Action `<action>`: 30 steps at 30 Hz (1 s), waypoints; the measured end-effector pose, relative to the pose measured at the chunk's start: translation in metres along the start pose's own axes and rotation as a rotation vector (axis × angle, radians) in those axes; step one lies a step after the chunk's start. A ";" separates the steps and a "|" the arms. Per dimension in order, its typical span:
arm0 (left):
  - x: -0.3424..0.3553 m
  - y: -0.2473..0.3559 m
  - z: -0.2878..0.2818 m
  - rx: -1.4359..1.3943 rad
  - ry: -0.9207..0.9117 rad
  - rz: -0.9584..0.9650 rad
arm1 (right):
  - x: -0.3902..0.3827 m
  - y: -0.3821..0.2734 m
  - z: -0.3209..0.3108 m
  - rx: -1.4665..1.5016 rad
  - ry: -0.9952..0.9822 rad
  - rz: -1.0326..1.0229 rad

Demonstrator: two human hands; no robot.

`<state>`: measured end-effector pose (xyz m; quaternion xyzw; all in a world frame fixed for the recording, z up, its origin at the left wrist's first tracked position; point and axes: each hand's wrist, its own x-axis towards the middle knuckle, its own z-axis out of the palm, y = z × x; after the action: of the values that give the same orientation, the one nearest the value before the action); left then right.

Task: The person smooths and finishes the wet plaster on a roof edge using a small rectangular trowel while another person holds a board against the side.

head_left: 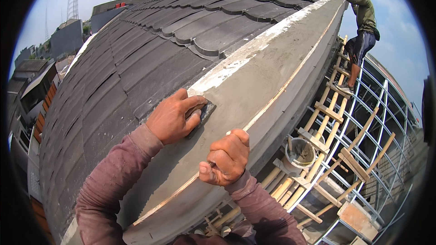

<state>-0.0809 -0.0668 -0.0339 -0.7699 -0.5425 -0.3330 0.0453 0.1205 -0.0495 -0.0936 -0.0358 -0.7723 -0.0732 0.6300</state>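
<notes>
The left hand (175, 115) has its fingers bent tight round a dark float (208, 110) on the cement (254, 81), beside the tiles (150, 68) — probably for firm pressure. The right hand (228, 158) is curled into a fist over the batten (165, 200); whether it grips anything, I can't tell. Beyond the batten the edge drops toward scaffolding (328, 112) — up-slope, the cement lies open.
</notes>
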 end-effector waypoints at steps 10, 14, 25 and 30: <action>-0.018 -0.003 -0.008 0.033 -0.059 0.008 | 0.000 0.003 -0.005 -0.037 -0.002 0.005; 0.068 -0.005 0.020 -0.005 0.076 -0.051 | 0.002 0.001 0.004 -0.001 -0.003 -0.003; 0.055 0.006 0.009 -0.021 -0.051 -0.008 | -0.001 0.004 -0.004 0.017 0.009 0.006; 0.166 0.011 0.040 -0.023 0.090 0.093 | -0.003 0.002 0.006 0.066 0.022 -0.011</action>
<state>-0.0215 0.0796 0.0318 -0.7790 -0.4997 -0.3710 0.0764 0.1151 -0.0467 -0.0972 -0.0100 -0.7674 -0.0517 0.6390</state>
